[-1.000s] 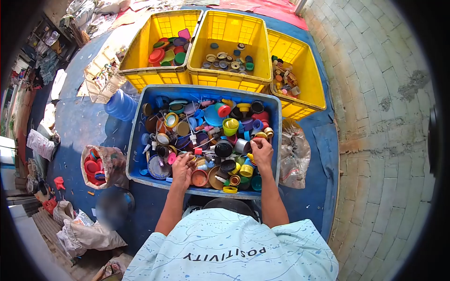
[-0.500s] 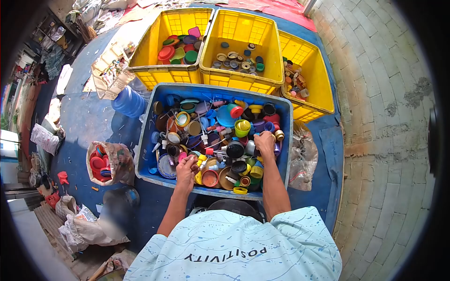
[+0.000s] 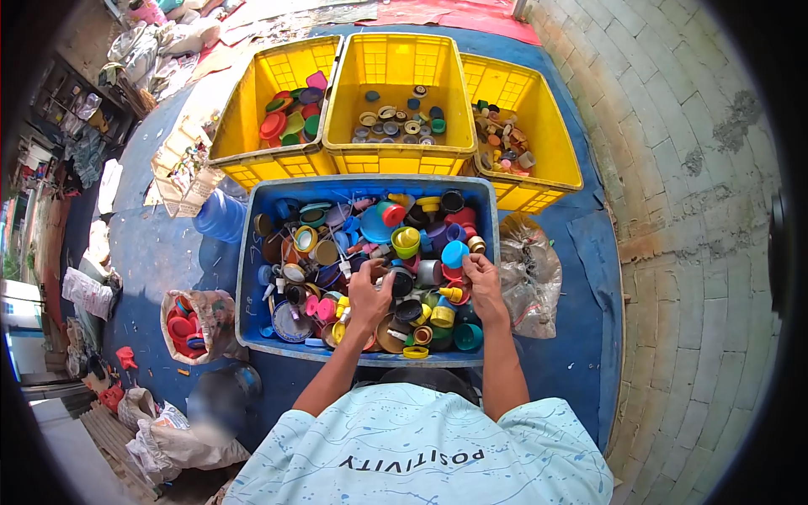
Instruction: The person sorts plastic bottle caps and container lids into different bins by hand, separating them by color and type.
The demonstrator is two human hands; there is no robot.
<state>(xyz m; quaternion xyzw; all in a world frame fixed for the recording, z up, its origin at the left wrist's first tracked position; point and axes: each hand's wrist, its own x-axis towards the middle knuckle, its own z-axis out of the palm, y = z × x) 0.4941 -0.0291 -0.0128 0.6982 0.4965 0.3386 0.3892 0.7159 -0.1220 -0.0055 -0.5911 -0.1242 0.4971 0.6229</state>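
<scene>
A blue crate (image 3: 366,183) in front of me holds a mixed heap of plastic caps and lids. My left hand (image 3: 370,293) hovers over the middle of the heap, its thumb and fingers apart, close to a black cap (image 3: 402,281). Over the right side of the crate, my right hand (image 3: 486,290) pinches the edge of a round light-blue cap (image 3: 454,253). A red cap (image 3: 452,273) lies just below that cap. Near the hands are a yellow-green cup-shaped cap (image 3: 406,242) and a yellow nozzle cap (image 3: 451,295).
Behind the crate stand three yellow crates with sorted caps: left (image 3: 231,151), middle (image 3: 396,160) and right (image 3: 560,172). A sack of red lids (image 3: 217,316) and a blue water jug (image 3: 220,217) sit left. A clear bag (image 3: 539,295) lies right, near a block wall (image 3: 690,295).
My right hand has drawn back toward me, and a light-blue cap now shows at its fingertips. My left hand has shifted right and inward, its fingers spreading. The whole view has swung slightly.
</scene>
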